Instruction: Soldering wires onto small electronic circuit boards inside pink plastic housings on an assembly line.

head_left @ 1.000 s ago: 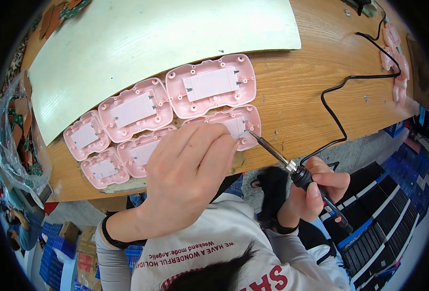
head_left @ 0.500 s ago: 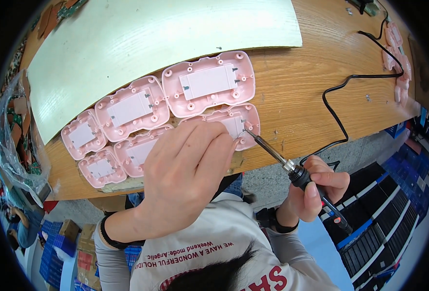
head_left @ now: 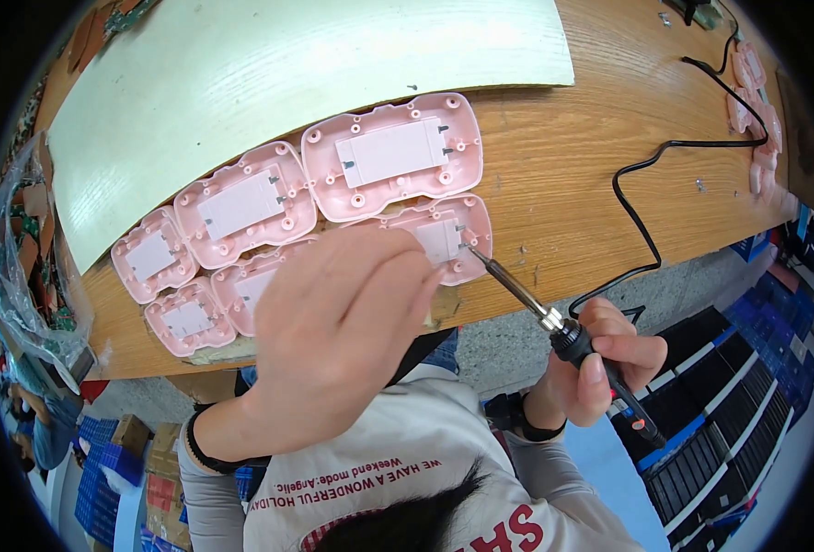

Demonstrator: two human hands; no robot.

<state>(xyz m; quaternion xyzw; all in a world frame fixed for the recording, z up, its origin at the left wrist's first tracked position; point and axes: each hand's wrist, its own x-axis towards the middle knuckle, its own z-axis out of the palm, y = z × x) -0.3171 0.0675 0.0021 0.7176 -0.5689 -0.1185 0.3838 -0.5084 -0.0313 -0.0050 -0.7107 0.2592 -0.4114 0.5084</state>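
Note:
My right hand (head_left: 600,363) grips a soldering iron (head_left: 568,339) by its black handle. The iron slants up and left, its tip at a dark metal tab near the right end of a pink plastic shell (head_left: 441,236). Over the left part of that shell is my left hand (head_left: 329,336), back upward, fingers bent and pressed together. Whatever its fingertips hold is hidden. Beyond lies a larger-looking pink shell (head_left: 393,155), its inside facing up, with posts, a flat panel and metal tabs. Several similar shells (head_left: 241,207) sit to the left in two rows.
Behind the shells a pale green-white board (head_left: 315,55) covers part of the wooden table (head_left: 573,166). A black cord (head_left: 637,207) winds across the right side. More pink parts (head_left: 761,120) lie at the far right. A clear plastic bag (head_left: 21,248) with brown and green boards is at left.
My left hand has shifted slightly left, its fingers drawn a little away from the iron's tip. The shells appear a touch further left. The soldering iron has barely moved.

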